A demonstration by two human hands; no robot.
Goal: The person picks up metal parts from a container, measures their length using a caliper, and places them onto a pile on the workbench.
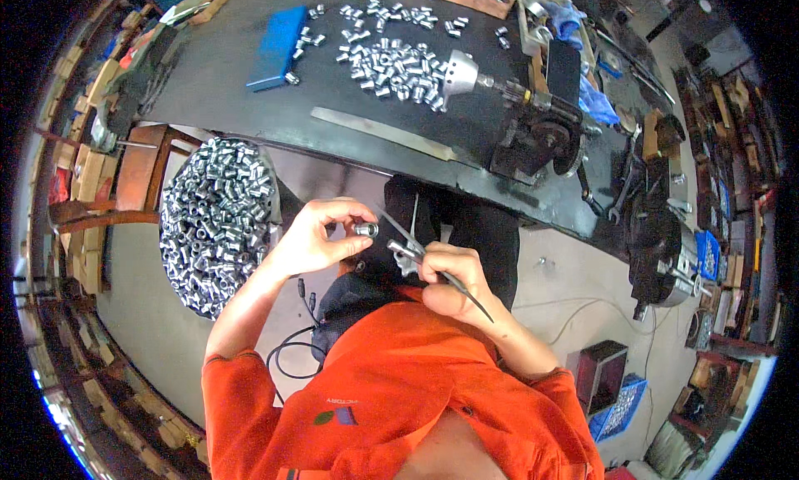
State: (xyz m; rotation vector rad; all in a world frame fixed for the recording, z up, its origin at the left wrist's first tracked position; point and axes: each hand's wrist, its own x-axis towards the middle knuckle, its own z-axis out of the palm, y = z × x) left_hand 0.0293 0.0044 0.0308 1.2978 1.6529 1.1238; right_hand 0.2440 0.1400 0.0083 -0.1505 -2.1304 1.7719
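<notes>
Between the thumb and fingers of my left hand [320, 234] is a small shiny metal bushing [366, 229], its round opening showing. My right hand [456, 278] is closed around a slim metal file [397, 228]. The file's blade slants up toward the bushing, and its pointed dark end sticks out below my palm. One or more shiny metal pieces [403, 253] show at my right fingertips; how they are held is hard to make out. Both hands are above my lap, in front of the bench edge. Whether the file touches the bushing I cannot tell.
A large heap of metal bushings [218, 222] fills a container at my left, beside a wooden chair [143, 176]. On the dark bench [208, 89] lie more bushings [395, 68], a blue box [278, 49], a flat metal bar [383, 133] and a chucked machine [541, 134].
</notes>
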